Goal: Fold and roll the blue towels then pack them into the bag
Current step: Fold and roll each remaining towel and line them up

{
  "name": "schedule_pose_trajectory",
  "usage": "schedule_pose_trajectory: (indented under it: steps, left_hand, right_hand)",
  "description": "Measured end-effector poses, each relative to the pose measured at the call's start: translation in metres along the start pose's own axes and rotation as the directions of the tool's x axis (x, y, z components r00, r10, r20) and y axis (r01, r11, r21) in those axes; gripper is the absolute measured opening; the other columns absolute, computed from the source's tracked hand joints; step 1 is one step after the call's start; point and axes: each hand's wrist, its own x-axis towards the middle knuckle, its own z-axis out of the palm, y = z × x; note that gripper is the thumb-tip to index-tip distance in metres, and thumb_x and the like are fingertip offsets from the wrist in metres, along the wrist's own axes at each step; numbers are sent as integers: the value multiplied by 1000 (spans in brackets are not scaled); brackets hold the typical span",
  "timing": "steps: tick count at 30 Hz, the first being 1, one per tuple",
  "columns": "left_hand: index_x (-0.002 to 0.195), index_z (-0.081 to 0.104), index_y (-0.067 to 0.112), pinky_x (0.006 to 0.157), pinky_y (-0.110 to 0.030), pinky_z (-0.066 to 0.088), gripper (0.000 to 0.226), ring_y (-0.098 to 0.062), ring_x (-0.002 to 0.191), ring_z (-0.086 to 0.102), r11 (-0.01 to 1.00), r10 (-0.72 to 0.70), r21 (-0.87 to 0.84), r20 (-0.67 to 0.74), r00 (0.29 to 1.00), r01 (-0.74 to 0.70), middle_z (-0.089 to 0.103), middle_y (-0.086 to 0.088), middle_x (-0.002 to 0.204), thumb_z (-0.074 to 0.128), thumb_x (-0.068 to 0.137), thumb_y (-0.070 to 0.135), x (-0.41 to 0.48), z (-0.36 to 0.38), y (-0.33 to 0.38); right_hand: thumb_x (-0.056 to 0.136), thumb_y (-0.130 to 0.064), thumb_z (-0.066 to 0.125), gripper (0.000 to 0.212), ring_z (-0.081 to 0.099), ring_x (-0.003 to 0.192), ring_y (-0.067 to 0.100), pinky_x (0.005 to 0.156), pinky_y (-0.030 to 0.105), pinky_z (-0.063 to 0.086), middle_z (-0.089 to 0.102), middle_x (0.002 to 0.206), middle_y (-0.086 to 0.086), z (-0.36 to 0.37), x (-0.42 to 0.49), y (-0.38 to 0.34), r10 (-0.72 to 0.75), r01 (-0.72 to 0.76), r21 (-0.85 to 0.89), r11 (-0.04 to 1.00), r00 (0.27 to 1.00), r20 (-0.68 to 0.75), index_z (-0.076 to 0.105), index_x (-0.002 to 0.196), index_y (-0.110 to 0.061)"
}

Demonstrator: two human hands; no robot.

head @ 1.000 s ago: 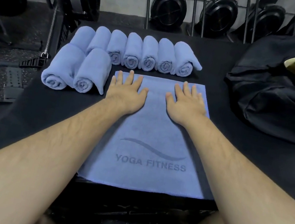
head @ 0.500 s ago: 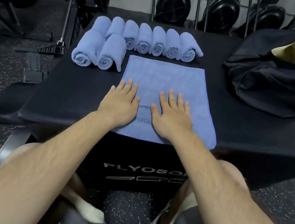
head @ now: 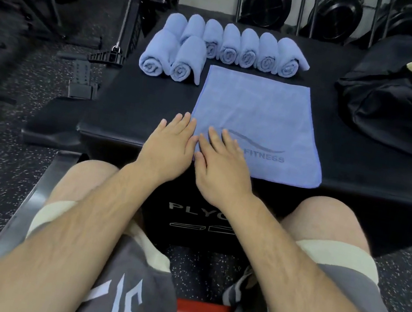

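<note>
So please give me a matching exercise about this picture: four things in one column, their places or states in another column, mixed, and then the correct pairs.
Things:
1. flat blue microfibre towel with printed logo
2. rolled blue towels
3. black fabric duffel bag
4. left hand

Places or states:
A. far right of the black padded box top, open
B. fingers straight, at the flat towel's near left corner
C. spread out in the middle
D. in rows along the far edge

Pairs: 1-C, 2-D, 3-A, 4-B
</note>
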Motion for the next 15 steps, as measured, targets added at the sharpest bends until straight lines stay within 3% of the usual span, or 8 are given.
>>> schedule_pose_trajectory:
  steps: [3, 5, 7, 10, 13, 15]
  left_hand:
    - [152, 39, 8, 123, -42, 14, 45, -26, 154, 20, 990, -14, -140, -18, 1000, 11, 30, -11, 164, 29, 110, 19, -1, -6, -3]
    - [144, 50, 8, 123, -40, 19, 40, -27, 151, 28, 961, -43, -274, -56, 997, 26, 40, -12, 158, 36, 107, 14, -1, -8, -6]
    - [135, 61, 6, 120, -32, 26, 36, -28, 146, 38, 927, -84, -374, -109, 991, 37, 51, -14, 150, 45, 103, 12, -1, -10, -9]
    - [120, 69, -1, 101, -17, 30, 31, -31, 128, 54, 914, -115, -404, -186, 976, 30, 64, -16, 131, 49, 96, 1, -2, -11, -10]
    - [122, 70, 3, 96, -3, 25, 40, -22, 123, 55, 902, -157, -429, -248, 956, 37, 66, -11, 130, 45, 92, -6, -2, -14, -13]
    - [111, 74, 4, 84, -1, 29, 40, -16, 105, 57, 891, -167, -455, -295, 941, 15, 72, -10, 114, 45, 88, -9, -2, -15, -13]
  right_hand:
    - [96, -32, 53, 58, 35, 143, 32, 116, 43, 28, 39, 159, 8, 6, -2, -11, -90, 88, -26, 996, 994, -68, 48, 148, -9]
    - [85, -33, 65, 61, 47, 123, 31, 102, 43, 40, 48, 148, 7, 10, 0, -17, -135, 127, -87, 988, 987, -84, 55, 139, -8]
    - [79, -28, 74, 49, 53, 101, 31, 82, 43, 46, 59, 127, 8, 14, 5, -23, -150, 131, -122, 984, 975, -162, 65, 123, -8]
    - [77, -17, 79, 22, 51, 79, 30, 63, 38, 39, 59, 93, 9, 19, 12, -27, -181, 138, -159, 978, 936, -302, 70, 95, -7]
    - [77, -12, 81, 15, 50, 70, 29, 60, 36, 37, 56, 81, 8, 20, 15, -25, -198, 164, -129, 978, 926, -323, 69, 86, -9]
    - [77, -8, 82, 13, 52, 67, 31, 57, 34, 38, 56, 77, 8, 18, 17, -24, -172, 158, -70, 985, 934, -314, 70, 81, -8]
